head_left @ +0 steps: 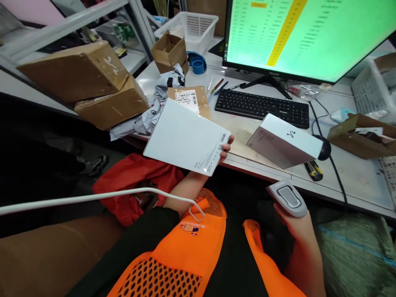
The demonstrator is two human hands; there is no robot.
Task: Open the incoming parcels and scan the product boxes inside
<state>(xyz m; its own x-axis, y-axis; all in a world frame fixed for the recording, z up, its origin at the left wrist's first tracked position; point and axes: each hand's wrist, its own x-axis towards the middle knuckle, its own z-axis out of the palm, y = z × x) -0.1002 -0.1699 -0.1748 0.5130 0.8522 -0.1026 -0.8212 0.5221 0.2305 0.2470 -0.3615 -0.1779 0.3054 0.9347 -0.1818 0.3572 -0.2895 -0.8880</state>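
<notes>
My left hand (227,149) grips a flat white box (185,136) from beneath, its fingertips curled over the right edge. Small print and barcodes show along the right end of the box, which is tilted in front of the desk edge. Low on the right, my right hand (291,220) is closed around a grey handheld barcode scanner (288,197); most of its fingers are hidden below the scanner head. A second white box (284,138) with a handwritten mark stands on the desk, beyond the scanner. A black rounded object (324,147) is partly hidden behind that box.
A black keyboard (262,105) lies before a lit monitor (297,37). Brown cartons (77,74) are stacked at the left, near crumpled grey mailing bags (157,99). A yellow-black utility knife (314,170) rests near the desk edge. A white cable (102,197) crosses the lower left.
</notes>
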